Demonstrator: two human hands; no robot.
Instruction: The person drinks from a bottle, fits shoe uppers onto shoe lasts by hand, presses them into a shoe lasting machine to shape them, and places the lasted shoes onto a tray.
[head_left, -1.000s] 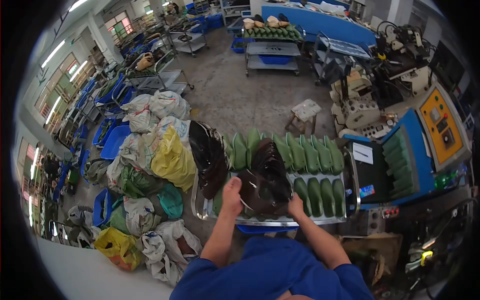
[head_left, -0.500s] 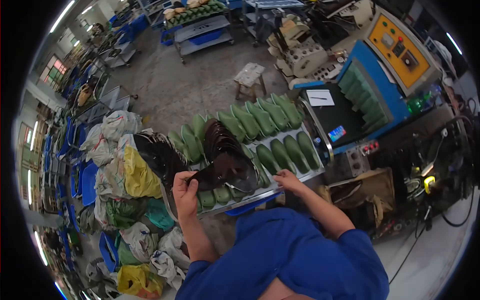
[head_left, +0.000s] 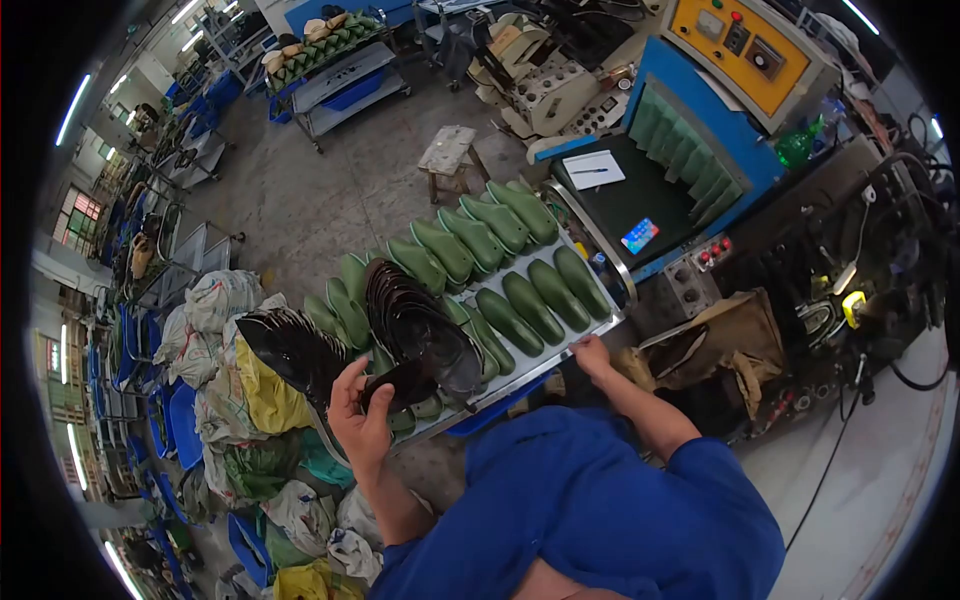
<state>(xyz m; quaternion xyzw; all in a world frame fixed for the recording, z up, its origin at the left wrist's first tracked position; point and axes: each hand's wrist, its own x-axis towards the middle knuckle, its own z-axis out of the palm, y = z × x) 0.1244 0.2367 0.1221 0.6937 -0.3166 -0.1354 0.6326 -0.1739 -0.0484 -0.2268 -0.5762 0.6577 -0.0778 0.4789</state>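
Observation:
My left hand [head_left: 360, 415] is at the near side of the cart [head_left: 470, 402], with a dark, glossy shoe upper [head_left: 405, 385] between thumb and fingers. Right beside it, a nested stack of dark shoe uppers [head_left: 395, 300] lies over the green shoe lasts [head_left: 440, 250]. A second stack of dark uppers [head_left: 290, 350] sits at the cart's left end. My right hand [head_left: 592, 355] is closed at the cart's near metal rim by the right corner, close to the front row of lasts [head_left: 535, 305].
Stuffed sacks [head_left: 235, 300] crowd the floor on the left. A blue machine with a yellow control panel [head_left: 745, 50] adjoins the cart's right end, a phone [head_left: 640, 236] and a notepad [head_left: 594, 170] on its bed. Beyond the cart stands a wooden stool [head_left: 447, 150].
The camera view has turned, shifting the scene left. The upper in my left hand has swung lower and shows less of its surface. My right hand has moved along to the cart's rim corner.

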